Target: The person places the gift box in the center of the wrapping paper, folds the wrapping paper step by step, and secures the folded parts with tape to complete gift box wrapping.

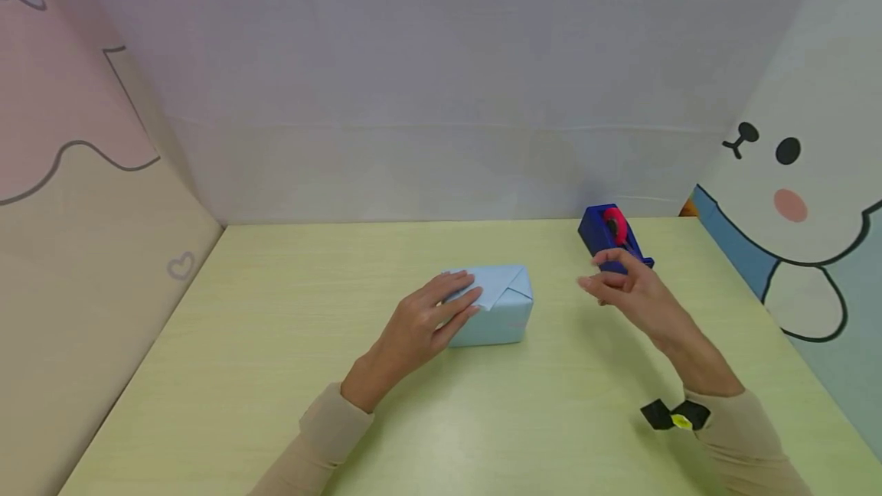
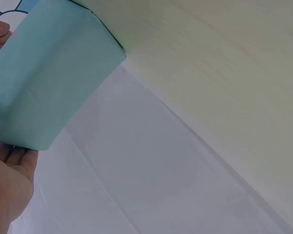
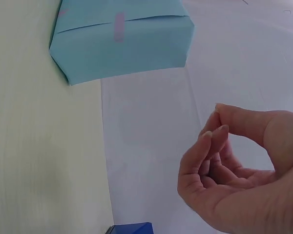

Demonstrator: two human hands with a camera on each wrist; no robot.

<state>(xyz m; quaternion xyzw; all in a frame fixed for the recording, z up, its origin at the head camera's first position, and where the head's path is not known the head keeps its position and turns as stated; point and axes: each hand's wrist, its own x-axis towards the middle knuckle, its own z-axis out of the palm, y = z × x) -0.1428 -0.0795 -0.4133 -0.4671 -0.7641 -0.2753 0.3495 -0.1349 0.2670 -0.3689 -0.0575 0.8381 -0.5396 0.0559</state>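
A box wrapped in light blue paper [image 1: 499, 320] lies on the table, with folded paper flaps on its top. My left hand [image 1: 416, 320] rests over its left end, fingers laid across the top and near edge. In the left wrist view a smooth side of the wrapped box [image 2: 53, 73] fills the upper left. My right hand [image 1: 637, 293] hovers to the right of the box, near a blue tape dispenser [image 1: 596, 232] with a pink-red core. In the right wrist view the right hand's thumb and index fingertips [image 3: 219, 108] meet, the other fingers curled; nothing shows between them.
A pale wood-look table [image 1: 289, 312] runs back to a light grey wall [image 1: 441, 98]. Cartoon-printed panels [image 1: 792, 174] stand at both sides. Pinkish tape [image 3: 119, 27] crosses a seam on the box. A black and yellow piece [image 1: 678, 416] sits by the right cuff.
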